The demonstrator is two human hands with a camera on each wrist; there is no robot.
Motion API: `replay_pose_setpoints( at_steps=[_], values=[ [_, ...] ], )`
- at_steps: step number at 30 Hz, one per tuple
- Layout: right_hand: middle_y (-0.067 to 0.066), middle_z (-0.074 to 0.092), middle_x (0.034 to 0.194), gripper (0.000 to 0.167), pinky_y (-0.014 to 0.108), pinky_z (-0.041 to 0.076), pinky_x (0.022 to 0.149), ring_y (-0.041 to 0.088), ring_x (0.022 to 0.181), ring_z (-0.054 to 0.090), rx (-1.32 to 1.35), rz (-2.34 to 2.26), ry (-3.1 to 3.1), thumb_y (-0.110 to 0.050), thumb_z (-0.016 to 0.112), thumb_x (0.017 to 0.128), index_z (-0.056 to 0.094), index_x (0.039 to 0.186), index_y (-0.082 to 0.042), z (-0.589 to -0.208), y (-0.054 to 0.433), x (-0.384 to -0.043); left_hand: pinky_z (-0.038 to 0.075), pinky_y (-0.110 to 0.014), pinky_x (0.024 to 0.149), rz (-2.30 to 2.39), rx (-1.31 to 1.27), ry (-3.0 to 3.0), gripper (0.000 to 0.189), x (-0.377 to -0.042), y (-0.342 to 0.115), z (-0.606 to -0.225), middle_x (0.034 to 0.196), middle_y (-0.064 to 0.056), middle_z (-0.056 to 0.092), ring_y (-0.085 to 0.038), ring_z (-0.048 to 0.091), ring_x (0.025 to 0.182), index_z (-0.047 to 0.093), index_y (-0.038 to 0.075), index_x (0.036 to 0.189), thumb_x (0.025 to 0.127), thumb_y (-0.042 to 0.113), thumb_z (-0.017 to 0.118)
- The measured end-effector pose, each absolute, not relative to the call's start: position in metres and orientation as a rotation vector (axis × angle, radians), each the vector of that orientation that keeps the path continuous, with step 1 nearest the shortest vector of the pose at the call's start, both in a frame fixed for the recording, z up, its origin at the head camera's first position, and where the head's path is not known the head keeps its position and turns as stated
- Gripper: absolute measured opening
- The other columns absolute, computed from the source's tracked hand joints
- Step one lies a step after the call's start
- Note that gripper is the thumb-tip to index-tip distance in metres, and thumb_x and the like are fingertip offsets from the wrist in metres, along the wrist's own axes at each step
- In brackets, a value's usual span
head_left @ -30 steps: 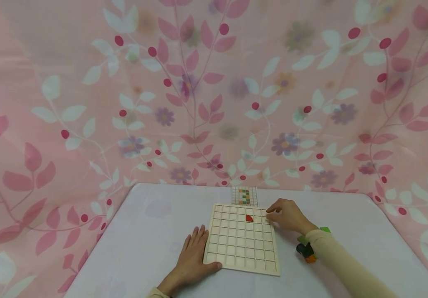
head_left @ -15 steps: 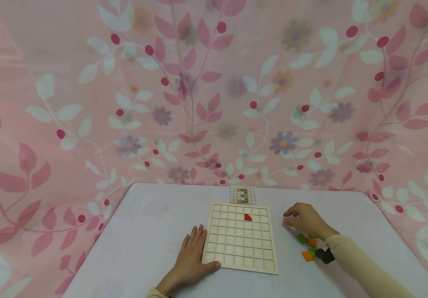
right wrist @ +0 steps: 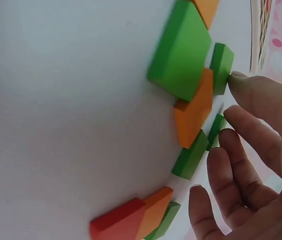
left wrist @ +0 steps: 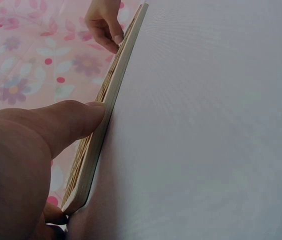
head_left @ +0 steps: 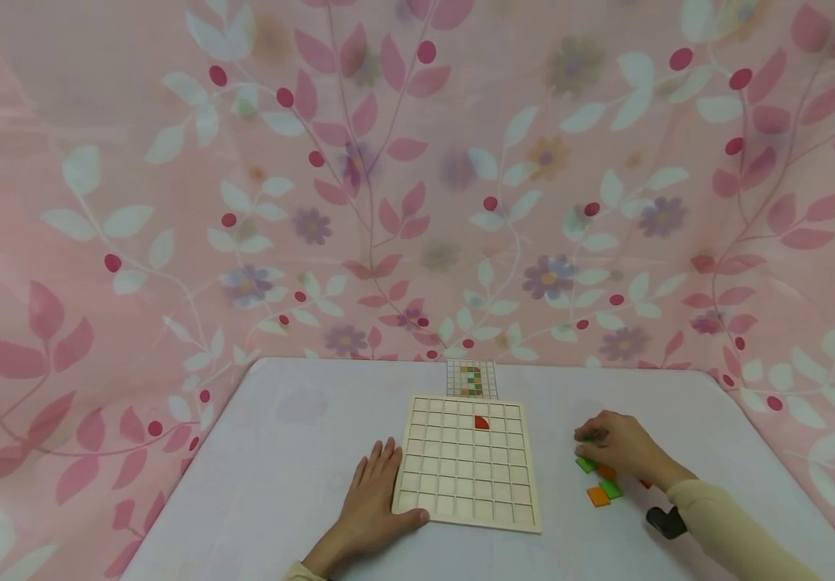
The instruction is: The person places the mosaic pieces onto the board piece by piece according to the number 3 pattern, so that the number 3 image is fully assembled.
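Note:
A pale wooden grid board [head_left: 432, 464] lies flat on the table, with a red quarter-circle piece [head_left: 482, 422] in one of its upper cells. My left hand [head_left: 369, 500] rests along the board's left edge, fingers straight, and the thumb [left wrist: 78, 120] touches its front edge. To the right of the board, my right hand [head_left: 628, 448] is low over several loose pieces, its fingers slightly bent and parted. The thumb tip is at a green tile [right wrist: 222, 69]; contact is unclear. Around it lie an orange tile [right wrist: 193, 115], a larger-looking green tile [right wrist: 183, 52] and a red piece [right wrist: 118, 222].
Behind the board lies a printed grid card [head_left: 453, 381] with coloured squares. A black wrist-worn device [head_left: 667, 523] shows at the right sleeve. The white table [head_left: 301, 452] meets a pink floral curtain [head_left: 417, 202] at the back.
My right hand has moved from the board's upper right edge rightward and toward me, down over the loose pieces. My left hand stays on the board; the red piece stays in its cell.

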State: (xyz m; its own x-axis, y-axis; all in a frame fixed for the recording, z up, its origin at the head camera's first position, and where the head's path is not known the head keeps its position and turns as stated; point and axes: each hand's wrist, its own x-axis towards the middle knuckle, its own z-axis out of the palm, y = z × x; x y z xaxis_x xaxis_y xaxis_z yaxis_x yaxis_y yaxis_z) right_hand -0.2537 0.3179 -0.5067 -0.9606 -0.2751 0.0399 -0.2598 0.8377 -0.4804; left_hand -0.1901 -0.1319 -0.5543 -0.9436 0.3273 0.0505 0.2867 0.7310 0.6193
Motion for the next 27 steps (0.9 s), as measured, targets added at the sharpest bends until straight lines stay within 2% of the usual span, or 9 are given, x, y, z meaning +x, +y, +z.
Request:
replay_pose_setpoints(
  at_steps=[5,9,15,22,27],
  values=[
    [0.001,0.074,0.101,0.029,0.043,0.063,0.084,0.018,0.092,0.068,-0.373,-0.807,3.020,-0.026,0.085,0.090,0.075,0.110,-0.007,-0.508,0.320,-0.250,0.010,-0.069,0.128,1.042,0.507,2.876,0.112,-0.190,-0.132,-0.557,0.174,-0.025,0.023,-0.046,0.012,0.164,0.032,-0.004,0.163,0.084,0.061,0.078],
    [0.003,0.072,0.094,0.032,0.046,0.062,0.082,0.020,0.087,0.066,-0.289,-0.758,3.105,-0.027,0.085,0.089,0.072,0.107,-0.004,-0.512,0.326,-0.251,0.010,-0.070,0.128,1.029,0.521,2.879,0.112,-0.190,-0.132,-0.556,0.174,-0.026,0.023,-0.046,0.013,0.164,0.032,-0.005,0.163,0.085,0.061,0.077],
    [0.001,0.071,0.091,0.032,0.042,0.058,0.079,0.017,0.084,0.063,-0.234,-0.674,3.117,-0.033,0.083,0.090,0.074,0.103,-0.005,-0.517,0.330,-0.252,0.011,-0.070,0.128,1.006,0.526,2.878,0.112,-0.190,-0.132,-0.555,0.174,-0.026,0.023,-0.045,0.013,0.164,0.031,-0.006,0.163,0.086,0.061,0.076],
    [0.001,0.071,0.090,0.040,0.042,0.059,0.073,0.017,0.080,0.062,-0.220,-0.649,3.153,-0.042,0.083,0.089,0.074,0.102,-0.005,-0.518,0.327,-0.251,0.009,-0.070,0.129,1.020,0.519,2.867,0.112,-0.189,-0.132,-0.552,0.174,-0.026,0.021,-0.045,0.012,0.164,0.030,-0.006,0.163,0.086,0.061,0.077],
    [0.001,0.068,0.085,0.039,0.036,0.055,0.068,0.016,0.075,0.058,-0.195,-0.641,3.171,-0.038,0.082,0.091,0.074,0.100,-0.002,-0.522,0.324,-0.253,0.009,-0.069,0.129,1.016,0.516,2.867,0.112,-0.190,-0.132,-0.553,0.174,-0.025,0.021,-0.045,0.012,0.164,0.031,-0.006,0.163,0.086,0.061,0.077]
  ],
)
